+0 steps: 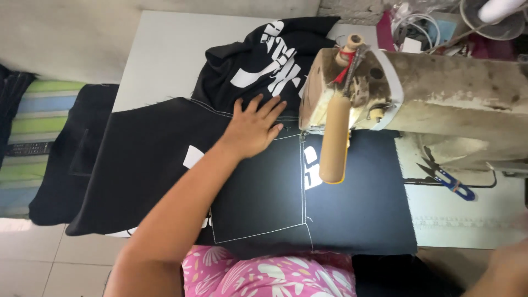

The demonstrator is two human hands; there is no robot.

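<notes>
My left hand [253, 127] lies flat, fingers spread, on black fabric [148, 159] with white printed shapes, just left of the needle area of a worn beige sewing machine [418, 88]. A square patch outlined in white stitching [258, 192] lies under and in front of the hand. The fabric drapes over the table's left edge. My right hand is hardly visible: only a blurred bit of arm [503, 269] shows at the lower right corner, and what it holds cannot be seen.
A white table [159, 49] carries the work. Blue-handled thread snips [448, 179] lie right of the fabric under the machine arm. Cables and clutter [418, 25] sit at the back right. A striped cloth [33, 126] hangs at the left above a tiled floor.
</notes>
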